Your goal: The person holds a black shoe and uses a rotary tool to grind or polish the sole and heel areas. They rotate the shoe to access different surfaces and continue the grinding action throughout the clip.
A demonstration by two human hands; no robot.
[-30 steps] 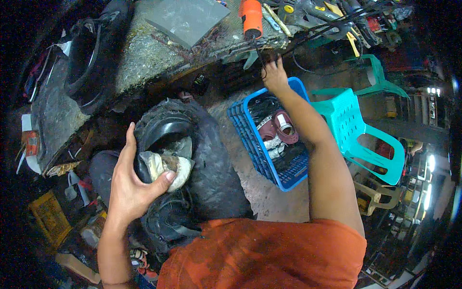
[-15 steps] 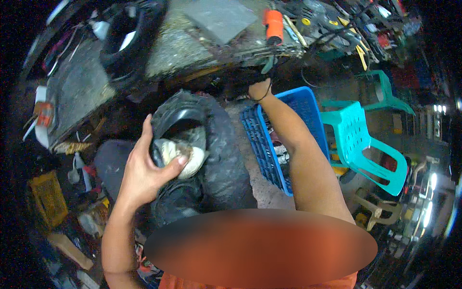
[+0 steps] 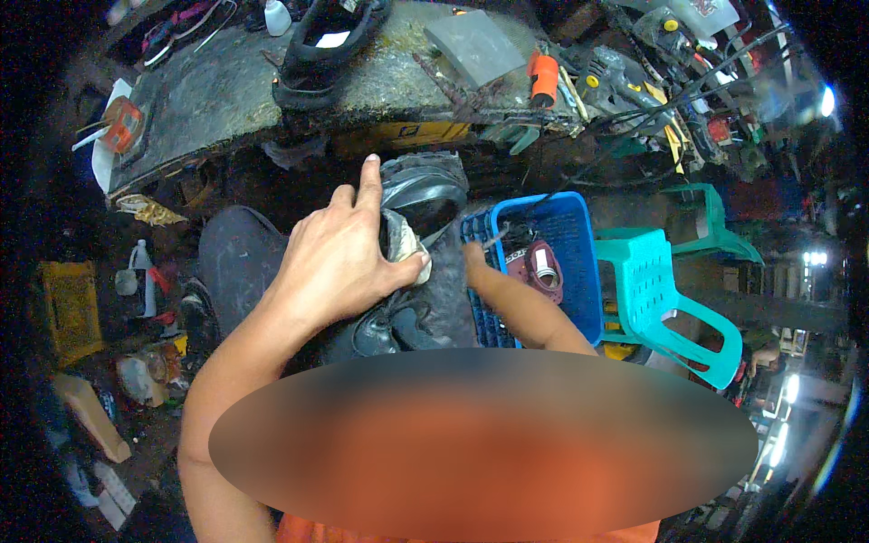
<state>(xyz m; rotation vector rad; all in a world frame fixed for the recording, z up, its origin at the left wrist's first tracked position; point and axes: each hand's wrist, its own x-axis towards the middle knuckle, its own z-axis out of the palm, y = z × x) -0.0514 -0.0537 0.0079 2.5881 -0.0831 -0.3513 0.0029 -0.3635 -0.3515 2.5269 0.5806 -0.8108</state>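
My left hand (image 3: pixel 339 249) grips a dark shoe (image 3: pixel 424 185) with a glossy black part and a cream-coloured part. The thumb presses on the cream part, and the index finger stretches along the shoe's side. To the right of the shoe is my right hand (image 3: pixel 473 264), beside the left wall of a blue plastic basket (image 3: pixel 590 262). Its fingers look closed, and a thin pale strip or tool shows next to them; what they hold is not clear. Inside the basket lies a maroon shoe (image 3: pixel 536 270). Black shiny material (image 3: pixel 398 328) lies below the held shoe.
A worn workbench (image 3: pixel 208 104) runs across the far side, with a black shoe (image 3: pixel 312 68), a grey slab (image 3: pixel 475 45), an orange cylinder (image 3: pixel 543 80) and cluttered tools. Right of the basket stands a turquoise plastic chair (image 3: pixel 638 267). A yellow crate (image 3: pixel 71 308) is at the left.
My right hand has come back from the bench edge toward the shoe, beside the basket. The view has shifted, so the bench and the held shoe appear farther right.
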